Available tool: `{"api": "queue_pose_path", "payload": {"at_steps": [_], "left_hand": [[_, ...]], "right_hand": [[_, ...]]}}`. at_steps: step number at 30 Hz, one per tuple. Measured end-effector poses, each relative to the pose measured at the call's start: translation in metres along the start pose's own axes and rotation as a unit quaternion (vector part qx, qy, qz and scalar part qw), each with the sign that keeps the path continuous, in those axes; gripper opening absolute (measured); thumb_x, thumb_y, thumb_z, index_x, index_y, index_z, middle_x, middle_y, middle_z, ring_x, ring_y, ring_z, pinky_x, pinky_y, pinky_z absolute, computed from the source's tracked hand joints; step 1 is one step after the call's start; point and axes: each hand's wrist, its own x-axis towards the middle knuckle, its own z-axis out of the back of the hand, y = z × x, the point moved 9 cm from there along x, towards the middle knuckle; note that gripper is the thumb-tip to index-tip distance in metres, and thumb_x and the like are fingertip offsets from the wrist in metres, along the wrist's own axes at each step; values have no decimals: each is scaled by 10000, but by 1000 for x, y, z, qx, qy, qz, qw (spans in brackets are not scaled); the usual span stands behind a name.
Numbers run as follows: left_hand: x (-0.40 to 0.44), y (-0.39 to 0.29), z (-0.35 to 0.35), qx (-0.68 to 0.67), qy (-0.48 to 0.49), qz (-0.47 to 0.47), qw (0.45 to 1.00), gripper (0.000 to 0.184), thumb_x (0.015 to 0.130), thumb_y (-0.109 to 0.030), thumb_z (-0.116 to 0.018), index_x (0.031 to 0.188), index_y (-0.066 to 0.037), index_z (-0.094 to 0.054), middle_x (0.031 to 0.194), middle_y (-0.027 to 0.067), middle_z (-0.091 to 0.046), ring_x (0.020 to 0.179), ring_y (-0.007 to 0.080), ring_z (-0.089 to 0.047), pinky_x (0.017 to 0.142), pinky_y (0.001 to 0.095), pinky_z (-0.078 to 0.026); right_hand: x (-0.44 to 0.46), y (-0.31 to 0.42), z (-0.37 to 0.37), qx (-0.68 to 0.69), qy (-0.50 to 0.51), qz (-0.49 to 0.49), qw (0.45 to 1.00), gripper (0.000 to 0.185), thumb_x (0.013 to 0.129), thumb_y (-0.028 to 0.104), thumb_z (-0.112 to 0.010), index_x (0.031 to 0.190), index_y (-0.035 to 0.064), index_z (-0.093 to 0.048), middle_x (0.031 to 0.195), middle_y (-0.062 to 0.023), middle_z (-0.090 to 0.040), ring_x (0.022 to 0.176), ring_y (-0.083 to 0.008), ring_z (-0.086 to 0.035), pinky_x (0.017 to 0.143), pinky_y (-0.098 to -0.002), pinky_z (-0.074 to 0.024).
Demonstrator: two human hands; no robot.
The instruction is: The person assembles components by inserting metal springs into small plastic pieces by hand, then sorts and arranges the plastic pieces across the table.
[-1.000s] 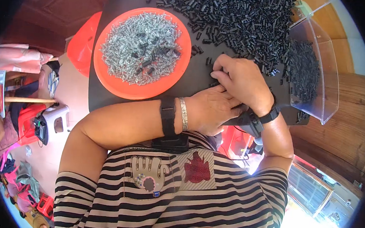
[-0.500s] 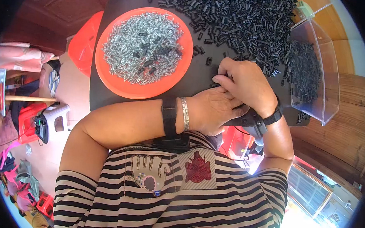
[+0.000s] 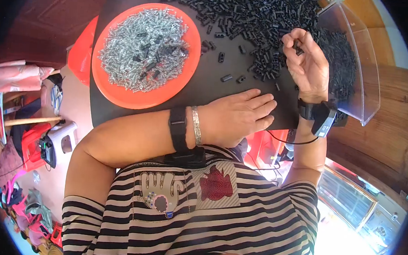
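My left hand (image 3: 239, 116) lies palm down at the near edge of the dark table (image 3: 205, 86), its fingers stretched out and slightly apart. My right hand (image 3: 308, 66) is raised at the right side of the heap of small black parts (image 3: 262, 19), palm turned up and fingers curled in. What those fingers hold, if anything, is too small to name. A red plate (image 3: 135, 102) left of my left hand bears many silver springs (image 3: 129, 48) with several black parts on top. Loose black parts (image 3: 226, 77) lie between the plate and my right hand.
A clear plastic bin (image 3: 370, 81) with thin black pieces (image 3: 341, 61) stands at the table's right. A cable (image 3: 292, 142) hangs from the device at my right wrist. Red (image 3: 82, 50) and white (image 3: 63, 140) plastic stools are on the left.
My right hand has left my left hand, moved up towards the black heap and turned palm up. My left hand's fingers are now uncovered. The view has shifted slightly.
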Motion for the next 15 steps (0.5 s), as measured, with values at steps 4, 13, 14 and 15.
{"api": "queue_pose_path", "payload": {"at_steps": [4, 13, 14, 15], "left_hand": [[0, 1, 1, -1, 5, 4, 1000, 491, 851, -102, -570, 1329, 5, -584, 1481, 224, -456, 1434, 338, -377, 1197, 461, -282], [1, 2, 1, -20, 25, 6, 999, 582, 789, -105, -665, 1352, -8, -559, 1497, 219, -433, 1436, 339, -365, 1195, 463, -284], [1, 2, 1, -23, 24, 6, 999, 583, 786, -104, -670, 1351, -8, -559, 1496, 218, -433, 1435, 339, -365, 1195, 463, -285], [1, 3, 1, -26, 24, 7, 999, 584, 784, -104, -675, 1349, -8, -559, 1496, 217, -433, 1435, 339, -366, 1194, 463, -286]], "right_hand": [[-2, -5, 16, -39, 53, -2, 998, 273, 1058, 282, -506, 1043, 40, -630, 777, -11, -583, 542, -46, -397, 446, -184, -281], [-22, -4, 2, -589, 1, 59, 806, 144, 879, 163, -716, 917, 27, -688, 624, -24, -572, 557, -112, -500, 552, -295, -426], [-24, -5, -2, -600, 4, 70, 797, 140, 875, 162, -717, 920, 32, -690, 619, -43, -572, 547, -132, -507, 548, -305, -429], [-24, -7, -8, -612, 9, 81, 787, 136, 871, 161, -719, 922, 37, -693, 614, -62, -573, 538, -152, -514, 544, -316, -433]]}}
